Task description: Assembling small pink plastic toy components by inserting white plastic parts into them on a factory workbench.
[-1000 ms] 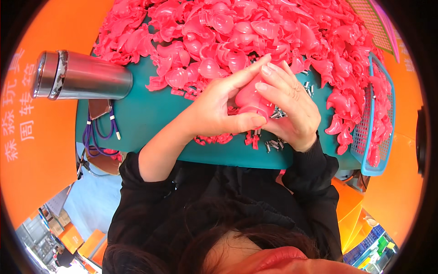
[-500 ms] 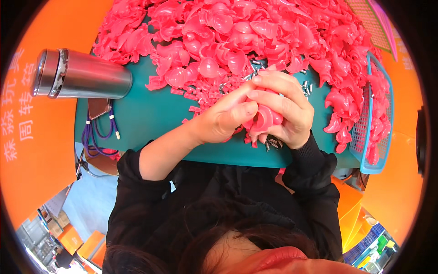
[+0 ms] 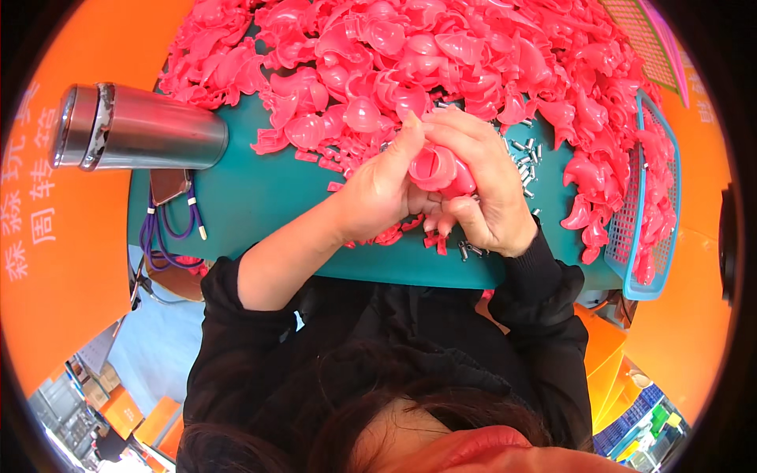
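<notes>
Holding: hollow, glossy pink plastic piece with a round collar (image 3: 435,169), gripped between both bare hands, raised just over the near part of the bench.
Left hand (image 3: 380,189): cupped on the piece's left side, thumb up beside the collar; fingers partly hidden, look curled under the piece.
Right hand (image 3: 495,188): fingers (image 3: 464,126) bent over the far side, thumb (image 3: 471,217) below; grasping the piece.
Just changed: piece turned; half a second ago its hollow end faced down toward the body, now the collar's mouth tips up and left, toward the camera.
Meaning: reads as a re-grip to bring the hollow end up, piece not let go; inside of it too small to judge.
Pink heap: large mound of glossy curved pink plastic shells (image 3: 371,47) beyond the hands, smaller pink plastic bits (image 3: 330,160) at its near edge.
Metal bits: short silvery metal cylinders (image 3: 527,164) right of the right hand, a few more below it.
Bench: green-topped bench (image 3: 264,205).
Left side: brushed-steel tumbler (image 3: 165,130) lying on its side.
Right side: light-blue plastic mesh basket (image 3: 623,217) with pink shells.
</notes>
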{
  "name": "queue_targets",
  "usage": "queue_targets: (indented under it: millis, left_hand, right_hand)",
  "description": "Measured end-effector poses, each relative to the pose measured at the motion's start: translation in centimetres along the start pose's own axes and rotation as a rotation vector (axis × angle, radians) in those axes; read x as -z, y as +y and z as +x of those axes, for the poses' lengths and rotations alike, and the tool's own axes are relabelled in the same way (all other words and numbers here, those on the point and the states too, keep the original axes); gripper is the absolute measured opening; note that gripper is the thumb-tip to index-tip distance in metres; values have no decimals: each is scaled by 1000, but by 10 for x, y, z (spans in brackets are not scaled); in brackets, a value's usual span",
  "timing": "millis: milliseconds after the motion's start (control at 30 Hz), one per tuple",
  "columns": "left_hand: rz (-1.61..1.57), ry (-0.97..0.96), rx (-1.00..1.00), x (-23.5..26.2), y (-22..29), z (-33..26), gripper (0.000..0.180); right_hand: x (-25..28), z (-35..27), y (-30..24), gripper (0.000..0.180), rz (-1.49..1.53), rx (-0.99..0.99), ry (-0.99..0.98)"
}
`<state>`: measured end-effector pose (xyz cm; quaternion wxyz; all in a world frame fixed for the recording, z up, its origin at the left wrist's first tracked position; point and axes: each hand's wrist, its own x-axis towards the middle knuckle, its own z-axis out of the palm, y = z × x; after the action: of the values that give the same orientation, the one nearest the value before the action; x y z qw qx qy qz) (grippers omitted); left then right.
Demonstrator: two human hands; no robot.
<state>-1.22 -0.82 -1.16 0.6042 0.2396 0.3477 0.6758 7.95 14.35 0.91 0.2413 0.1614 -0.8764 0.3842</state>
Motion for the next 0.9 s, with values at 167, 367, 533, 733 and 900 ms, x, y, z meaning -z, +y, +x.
queue_targets:
  millis: [167, 367, 533, 733, 900]
  left_hand:
    - [-135, 12, 35, -1, 8, 4, 86]
    - [181, 217, -354, -15, 7, 10, 68]
    - [490, 564, -469, 3, 9, 15, 24]
    - [704, 799, -377, 16, 12, 19, 20]
    - [1373, 683, -430, 10, 20, 11, 28]
  right_hand:
    - [-5, -5, -19, 47, 284, -428, 49]
    - [-19, -3, -9, 38, 540, -505, 406]
    - [-5, -3, 2, 21, 171, -491, 315]
    - [4, -4, 20, 44, -316, -397, 267]
    - [12, 10, 6, 50, -391, -137, 152]
